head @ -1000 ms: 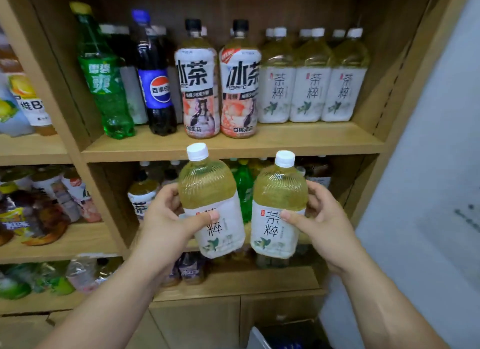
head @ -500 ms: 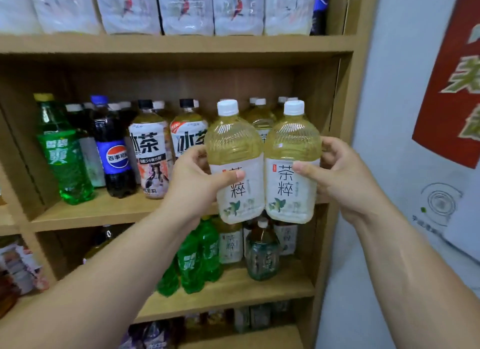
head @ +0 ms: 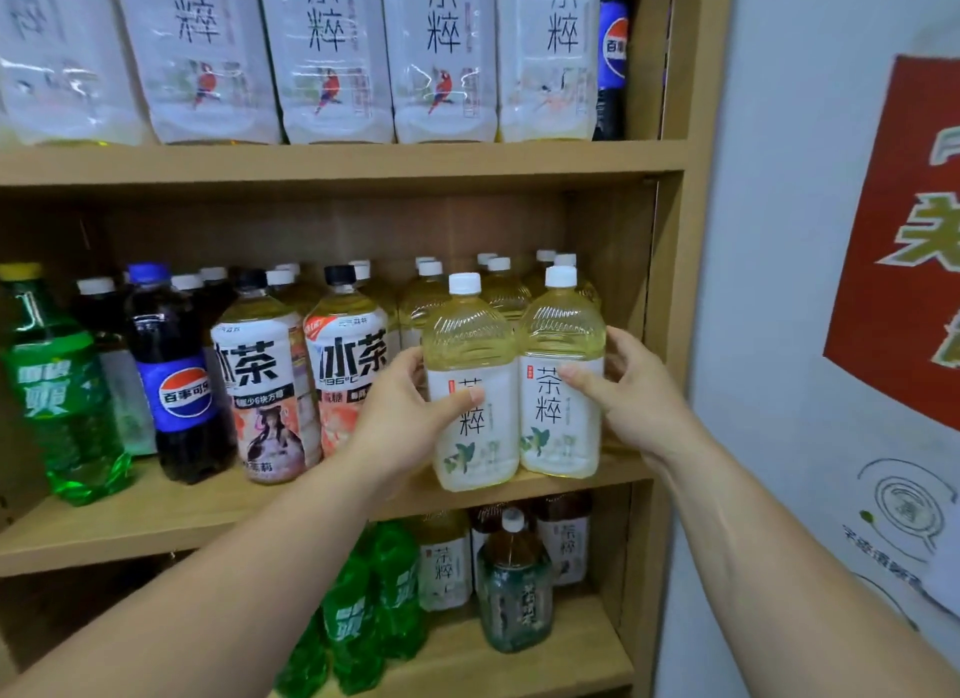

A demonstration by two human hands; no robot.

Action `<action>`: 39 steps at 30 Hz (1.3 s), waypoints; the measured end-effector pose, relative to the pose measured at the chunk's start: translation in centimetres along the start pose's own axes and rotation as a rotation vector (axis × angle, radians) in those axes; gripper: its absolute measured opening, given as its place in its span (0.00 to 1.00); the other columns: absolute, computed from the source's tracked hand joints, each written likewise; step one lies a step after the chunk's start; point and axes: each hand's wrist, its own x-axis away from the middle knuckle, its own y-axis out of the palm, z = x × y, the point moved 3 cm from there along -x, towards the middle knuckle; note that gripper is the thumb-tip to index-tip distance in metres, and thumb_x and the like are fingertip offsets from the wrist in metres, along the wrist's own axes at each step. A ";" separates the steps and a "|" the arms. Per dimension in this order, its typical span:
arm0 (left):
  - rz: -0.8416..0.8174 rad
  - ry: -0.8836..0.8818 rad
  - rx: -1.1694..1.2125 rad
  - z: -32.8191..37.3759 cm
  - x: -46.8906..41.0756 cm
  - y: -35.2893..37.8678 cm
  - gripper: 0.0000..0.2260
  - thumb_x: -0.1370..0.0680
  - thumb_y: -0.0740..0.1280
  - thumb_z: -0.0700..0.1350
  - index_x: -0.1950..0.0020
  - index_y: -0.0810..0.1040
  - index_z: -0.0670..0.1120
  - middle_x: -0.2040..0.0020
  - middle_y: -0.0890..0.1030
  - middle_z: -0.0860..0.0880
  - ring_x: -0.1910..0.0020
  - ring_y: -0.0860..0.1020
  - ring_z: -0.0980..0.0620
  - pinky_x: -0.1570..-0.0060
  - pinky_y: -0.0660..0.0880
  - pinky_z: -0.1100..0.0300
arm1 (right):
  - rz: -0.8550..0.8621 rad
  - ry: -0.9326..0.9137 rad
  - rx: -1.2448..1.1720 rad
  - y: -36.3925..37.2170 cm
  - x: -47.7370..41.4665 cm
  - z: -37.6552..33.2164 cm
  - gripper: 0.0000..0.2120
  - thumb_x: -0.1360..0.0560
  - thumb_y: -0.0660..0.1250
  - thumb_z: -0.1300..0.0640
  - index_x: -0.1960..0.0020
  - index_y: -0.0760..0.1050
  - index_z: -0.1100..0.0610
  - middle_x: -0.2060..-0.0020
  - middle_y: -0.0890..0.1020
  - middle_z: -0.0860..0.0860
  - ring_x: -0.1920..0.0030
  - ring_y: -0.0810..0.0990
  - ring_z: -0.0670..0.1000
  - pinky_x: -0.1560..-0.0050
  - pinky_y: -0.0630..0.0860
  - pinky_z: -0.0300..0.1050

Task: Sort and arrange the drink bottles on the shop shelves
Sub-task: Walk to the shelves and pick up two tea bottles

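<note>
I hold two pale yellow tea bottles with white caps and white labels, side by side at the right end of the middle shelf. My left hand grips the left tea bottle, whose base hangs over the shelf's front edge. My right hand grips the right tea bottle, whose base is at the shelf's front edge. Behind them stand several matching tea bottles.
Left along the middle shelf stand two iced tea bottles, a Pepsi bottle and a green soda bottle. Large white-labelled bottles fill the top shelf. Green and tea bottles stand on the lower shelf. A wall with a red poster is right.
Both hands have carried the two tea bottles up from the lower shelf level and forward to the front right of the middle shelf. The view has tilted upward.
</note>
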 end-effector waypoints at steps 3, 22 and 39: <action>-0.023 0.033 -0.098 -0.5 -0.4 -0.1 0.18 0.25 0.76 0.46 0.37 0.77 0.56 0.44 0.85 0.57 0.43 0.82 0.57 0.45 0.83 0.49 | -0.032 -0.022 0.071 -0.1 0.0 0.0 0.22 0.23 0.73 0.53 0.31 0.74 0.44 0.44 0.85 0.41 0.45 0.84 0.42 0.51 0.83 0.43; 0.097 0.265 -0.393 -4.2 0.7 1.9 0.44 0.26 0.77 0.47 0.20 0.53 0.64 0.33 0.73 0.65 0.33 0.72 0.61 0.37 0.75 0.56 | 0.144 -0.654 1.297 2.1 2.0 4.6 0.43 0.26 0.71 0.40 0.18 0.51 0.42 0.17 0.45 0.54 0.19 0.42 0.65 0.23 0.56 0.67; 0.020 0.316 -0.516 -5.5 -4.0 4.5 0.50 0.29 0.77 0.56 0.18 0.47 0.60 0.24 0.69 0.55 0.25 0.67 0.53 0.27 0.69 0.44 | 0.186 -0.428 1.095 1.0 -0.1 7.5 0.41 0.22 0.70 0.54 0.18 0.50 0.46 0.18 0.40 0.51 0.18 0.40 0.59 0.28 0.57 0.51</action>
